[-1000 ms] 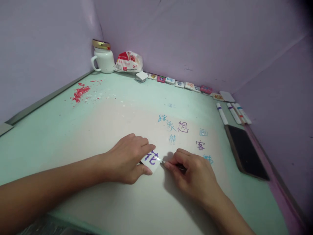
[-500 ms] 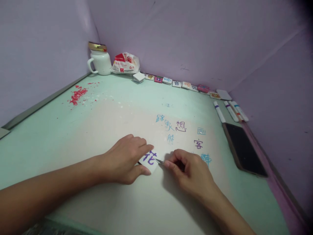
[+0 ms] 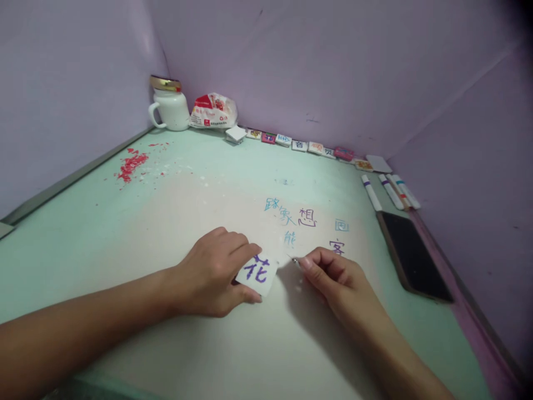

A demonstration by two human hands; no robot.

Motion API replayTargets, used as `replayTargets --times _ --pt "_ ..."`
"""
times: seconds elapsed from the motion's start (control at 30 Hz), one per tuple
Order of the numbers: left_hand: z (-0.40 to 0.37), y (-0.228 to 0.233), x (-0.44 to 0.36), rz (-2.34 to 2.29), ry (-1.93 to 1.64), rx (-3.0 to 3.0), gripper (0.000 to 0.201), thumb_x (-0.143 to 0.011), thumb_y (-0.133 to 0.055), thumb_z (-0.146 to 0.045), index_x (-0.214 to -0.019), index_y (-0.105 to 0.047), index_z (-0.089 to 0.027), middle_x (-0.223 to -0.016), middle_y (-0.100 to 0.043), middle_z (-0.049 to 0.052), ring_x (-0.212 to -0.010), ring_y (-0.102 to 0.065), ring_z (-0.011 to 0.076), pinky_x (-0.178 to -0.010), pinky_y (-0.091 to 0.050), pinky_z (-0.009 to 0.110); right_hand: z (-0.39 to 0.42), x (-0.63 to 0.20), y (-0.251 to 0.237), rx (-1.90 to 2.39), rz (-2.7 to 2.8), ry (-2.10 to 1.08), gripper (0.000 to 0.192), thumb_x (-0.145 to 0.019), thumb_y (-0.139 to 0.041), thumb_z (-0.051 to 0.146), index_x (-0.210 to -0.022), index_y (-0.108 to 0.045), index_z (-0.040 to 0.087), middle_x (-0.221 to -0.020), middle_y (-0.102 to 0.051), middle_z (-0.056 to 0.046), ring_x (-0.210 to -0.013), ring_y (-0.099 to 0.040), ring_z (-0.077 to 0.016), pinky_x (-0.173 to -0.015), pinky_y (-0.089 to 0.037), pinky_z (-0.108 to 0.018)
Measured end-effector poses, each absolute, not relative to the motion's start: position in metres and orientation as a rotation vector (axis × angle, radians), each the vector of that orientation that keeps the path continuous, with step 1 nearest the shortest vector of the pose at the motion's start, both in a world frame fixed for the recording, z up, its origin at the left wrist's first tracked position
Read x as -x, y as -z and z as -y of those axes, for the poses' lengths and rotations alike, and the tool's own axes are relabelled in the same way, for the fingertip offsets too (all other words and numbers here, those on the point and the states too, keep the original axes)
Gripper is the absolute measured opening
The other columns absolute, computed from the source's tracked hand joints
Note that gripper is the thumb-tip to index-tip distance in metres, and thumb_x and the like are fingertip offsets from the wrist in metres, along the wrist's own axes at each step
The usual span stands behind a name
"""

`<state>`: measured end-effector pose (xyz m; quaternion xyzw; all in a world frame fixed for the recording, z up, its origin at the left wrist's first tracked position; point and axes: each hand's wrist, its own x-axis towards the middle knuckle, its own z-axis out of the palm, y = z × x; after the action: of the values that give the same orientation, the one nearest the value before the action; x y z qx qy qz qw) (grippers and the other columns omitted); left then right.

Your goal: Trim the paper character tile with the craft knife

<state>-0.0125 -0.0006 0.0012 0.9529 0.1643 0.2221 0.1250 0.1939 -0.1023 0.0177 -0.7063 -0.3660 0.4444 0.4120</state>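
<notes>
My left hand point(image 3: 219, 272) grips a white square rubber block point(image 3: 266, 280) between thumb and fingers on the table. A purple Chinese character is drawn on the block's top; part of it is covered by my index finger. To the right, my right hand point(image 3: 343, 283) pinches a small carving knife point(image 3: 295, 260). Only the knife's thin metal tip shows, pointing left towards the block and apart from it. The rest of the knife is hidden in my fingers. Small pale crumbs point(image 3: 298, 284) lie between the block and my right hand.
Blue and purple characters point(image 3: 307, 218) mark the tabletop. Along the back stand a white mug point(image 3: 172, 110), a plastic packet point(image 3: 214, 111) and a row of small blocks point(image 3: 298, 145). Red shavings point(image 3: 132, 165) lie at left. Markers point(image 3: 371, 192) and a phone point(image 3: 414, 255) sit at right.
My right hand has drawn the knife tip away from the block, to the right and slightly up. My left hand holds nearly the same place, and more of the block shows.
</notes>
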Motion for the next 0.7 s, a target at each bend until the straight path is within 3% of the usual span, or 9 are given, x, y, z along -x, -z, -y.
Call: replayTargets --times 0.13,0.27,0.43,0.7 --pt "0.006 -0.006 0.011 -0.665 -0.389 -2.781 0.053 -0.076 -0.071 -0.053 -0.107 -0.059 -0.011 -0.089 -0.063 0.009 -0.076 -0.057 0.0255 -0.069 -0.041 0.038 0.103 -0.194 -0.016 1.872 1.045 -0.830 0.029 -0.078 -0.060 0.046 -0.066 -0.056 0.020 -0.056 -0.046 0.005 -0.055 -0.040 -0.0106 -0.051 -0.029 -0.024" --pt "0.007 -0.010 0.010 -0.760 -0.180 -2.741 0.063 -0.069 -0.074 -0.058 -0.111 -0.058 -0.014 -0.094 -0.061 0.008 -0.078 -0.056 0.0256 -0.072 -0.041 0.039 0.104 -0.194 -0.010 1.889 1.103 -0.812 0.031 -0.080 -0.056 0.049 -0.067 -0.056 0.020 -0.056 -0.048 0.004 -0.054 -0.041 -0.0115 -0.051 -0.030 -0.025" --pt "0.006 -0.011 0.011 -0.725 -0.123 -2.683 0.054 -0.073 -0.074 -0.046 -0.114 -0.057 -0.016 -0.100 -0.057 0.009 -0.082 -0.053 0.0249 -0.076 -0.042 0.040 0.105 -0.194 -0.004 1.920 1.174 -0.773 0.030 -0.082 -0.055 0.046 -0.068 -0.058 0.020 -0.055 -0.050 0.003 -0.053 -0.042 -0.0120 -0.050 -0.031 -0.025" --pt "0.008 -0.010 0.012 -0.681 -0.153 -2.663 0.039 -0.077 -0.069 -0.037 -0.106 -0.059 -0.012 -0.105 -0.056 0.014 -0.084 -0.053 0.0269 -0.075 -0.044 0.042 0.110 -0.192 -0.002 1.949 1.373 -0.634 0.027 -0.084 -0.055 0.045 -0.073 -0.062 0.022 -0.066 -0.065 0.000 -0.060 -0.056 -0.0154 -0.053 -0.039 -0.027"
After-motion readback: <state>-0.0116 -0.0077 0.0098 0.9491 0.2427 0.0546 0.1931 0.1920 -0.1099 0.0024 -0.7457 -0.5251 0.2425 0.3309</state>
